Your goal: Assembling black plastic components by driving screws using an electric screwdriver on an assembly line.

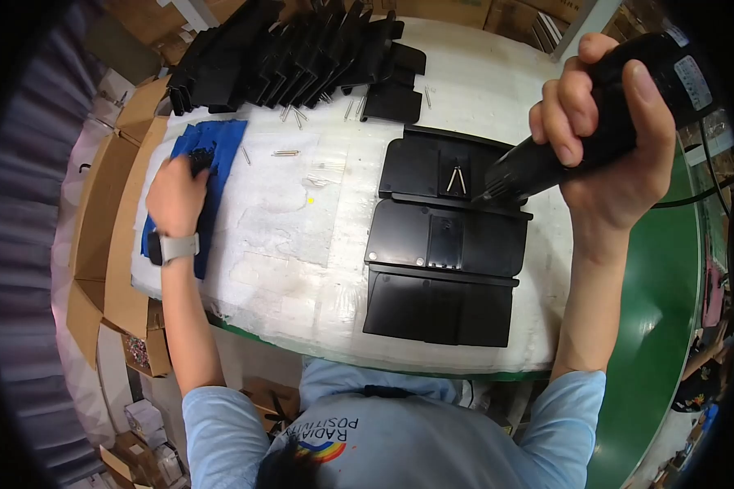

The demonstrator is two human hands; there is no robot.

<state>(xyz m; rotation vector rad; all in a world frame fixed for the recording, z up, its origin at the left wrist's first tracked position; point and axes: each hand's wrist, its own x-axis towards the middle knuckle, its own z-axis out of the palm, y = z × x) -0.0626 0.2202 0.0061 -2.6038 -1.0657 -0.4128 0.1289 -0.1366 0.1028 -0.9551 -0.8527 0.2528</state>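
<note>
My right hand (pixel 607 130) is wrapped round a thick black electric screwdriver (pixel 546 167) with a cable. Its narrow tip points down and left, over the right part of the farthest black plastic panel (pixel 412 167). Two silvery metal pins (pixel 456 179) lie on that panel's middle. Nearer to me are a second black panel (pixel 493 240) and a third panel (pixel 436 310), lined up in a column. At the left, my left hand (pixel 175 196) reaches over a blue cloth or bag (pixel 220 147), its fingers curled at a heap of small black pieces (pixel 202 159). What the fingertips hold is hidden.
A row of stacked black brackets (pixel 277 65) stands at the table's far side, with loose pins (pixel 294 116) before it. An open cardboard box (pixel 106 212) adjoins the left edge. The screwdriver's cable (pixel 697 198) runs off right, above a green surface (pixel 652 326).
</note>
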